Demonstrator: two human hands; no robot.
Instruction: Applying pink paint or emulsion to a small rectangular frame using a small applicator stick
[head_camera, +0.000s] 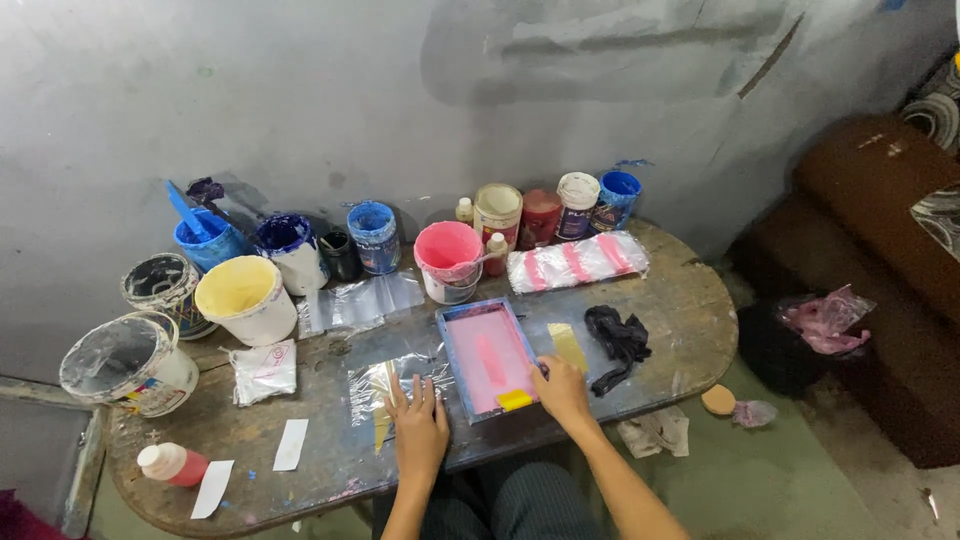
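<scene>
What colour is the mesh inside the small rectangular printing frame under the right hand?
Pink, inside a blue rectangular printing frame, seen in the head view.

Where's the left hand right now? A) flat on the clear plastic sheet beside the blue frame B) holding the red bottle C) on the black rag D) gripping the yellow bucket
A: the left hand lies palm down on the clear plastic sheet, just left of the blue frame, which the right hand holds at its near edge.

forearms cut off at bottom edge, squeegee perhaps partly hidden under right hand
</scene>
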